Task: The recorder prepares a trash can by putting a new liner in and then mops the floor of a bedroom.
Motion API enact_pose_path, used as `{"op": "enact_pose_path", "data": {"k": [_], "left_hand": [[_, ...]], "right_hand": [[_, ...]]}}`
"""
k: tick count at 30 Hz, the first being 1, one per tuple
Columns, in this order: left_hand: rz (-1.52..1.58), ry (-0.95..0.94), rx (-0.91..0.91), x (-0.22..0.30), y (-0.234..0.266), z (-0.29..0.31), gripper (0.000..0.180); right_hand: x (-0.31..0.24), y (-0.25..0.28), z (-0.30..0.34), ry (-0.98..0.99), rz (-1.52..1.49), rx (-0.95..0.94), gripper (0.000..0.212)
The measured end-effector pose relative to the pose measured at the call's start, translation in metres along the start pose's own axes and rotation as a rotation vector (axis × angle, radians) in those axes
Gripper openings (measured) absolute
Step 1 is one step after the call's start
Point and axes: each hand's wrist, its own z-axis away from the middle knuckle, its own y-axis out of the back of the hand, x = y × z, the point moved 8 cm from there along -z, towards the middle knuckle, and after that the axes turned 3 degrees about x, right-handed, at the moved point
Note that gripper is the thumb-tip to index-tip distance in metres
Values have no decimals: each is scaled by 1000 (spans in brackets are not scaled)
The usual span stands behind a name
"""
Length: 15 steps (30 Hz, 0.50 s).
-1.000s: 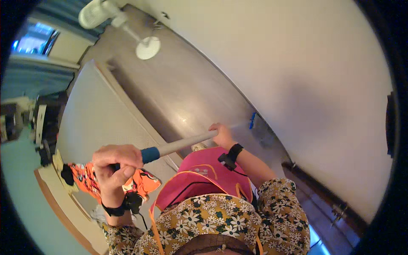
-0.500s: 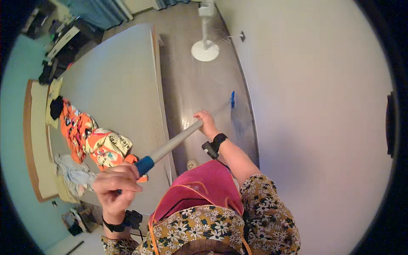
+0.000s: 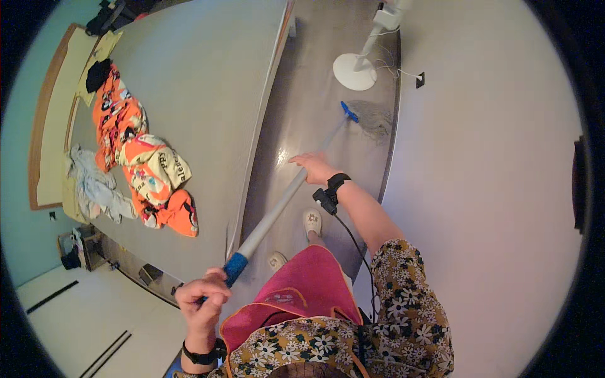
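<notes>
A string mop slants across the head view, its long grey handle [image 3: 271, 223] ending in a blue grip [image 3: 236, 267] near me. My left hand [image 3: 205, 295] is closed around the top end by that grip. Farther down the shaft, my right hand [image 3: 316, 169] wraps around the pole, partly hiding it. At the far end a blue clamp [image 3: 350, 112] holds the grey mop strands [image 3: 373, 120], which lie fanned out on the floor toward the wall.
A bed [image 3: 195, 107] with orange patterned bedding [image 3: 120, 123] and pale clothes [image 3: 101, 186] borders the floor strip on the left. The white wall [image 3: 479, 189] bounds the right. A white fan base [image 3: 355, 71] stands ahead, its cord reaching a wall socket [image 3: 420, 80].
The view has turned and shifted, bringing my shoes into sight. The mop strands now spread to the right of the clamp, closer to the fan base. Both hands keep hold of the handle.
</notes>
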Motion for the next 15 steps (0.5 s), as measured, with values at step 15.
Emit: {"op": "enact_pose_path", "data": {"k": [15], "left_hand": [[-66,7,596,8,201,315,25]], "right_hand": [[-249,-239,125,256,-15,-413,45]]}}
